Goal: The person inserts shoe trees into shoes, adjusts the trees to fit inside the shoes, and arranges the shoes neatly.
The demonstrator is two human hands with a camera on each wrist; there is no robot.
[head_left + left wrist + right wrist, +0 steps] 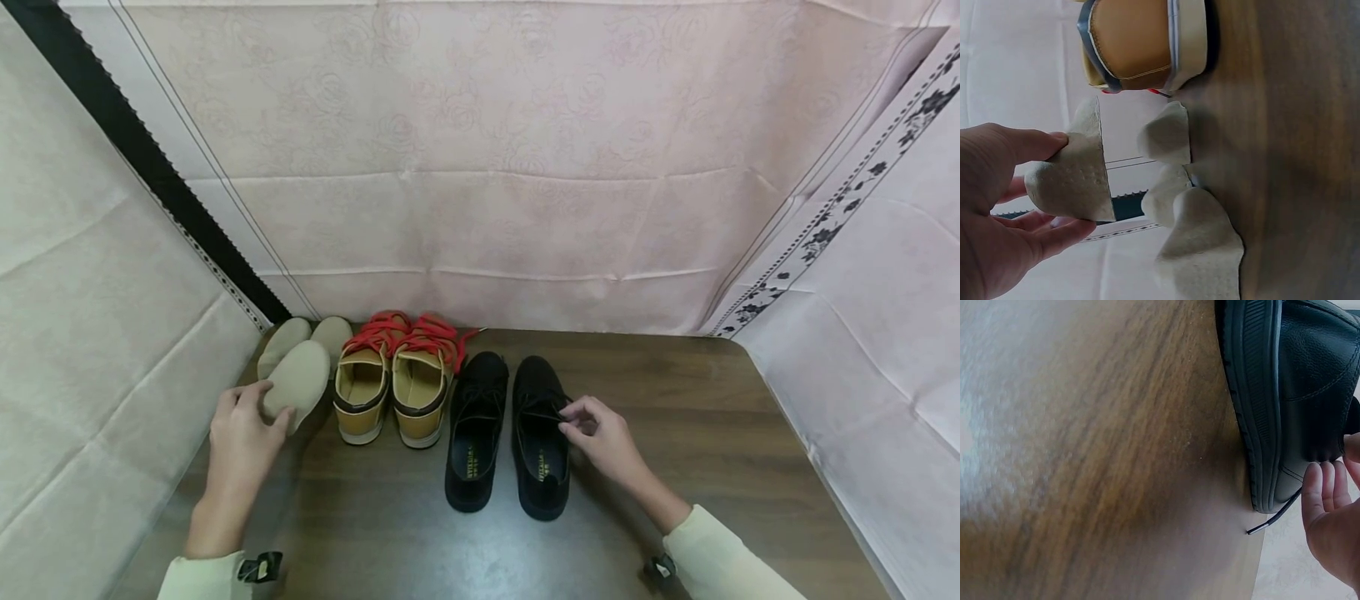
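My left hand [243,429] pinches a beige moulded pulp shoe insert [1075,169] between thumb and fingers, holding it up. Other such inserts, one [1166,134] nearer the tan shoe and one [1200,256] nearer the camera, sit on the wooden surface by it. My right hand [603,437] is at the outer side of the right black shoe [542,483], thumb and fingertips together at its black shoelace. A loose lace end [1275,519] hangs out past those fingers; the exact pinch is partly hidden. The left black shoe [471,483] stands alongside.
Two tan shoes, left [360,421] and right [420,425], with loose red laces [431,333] stand between the inserts and the black shoes. Pale patterned cloth [487,167] rises behind and at both sides of the brown wooden surface [675,392].
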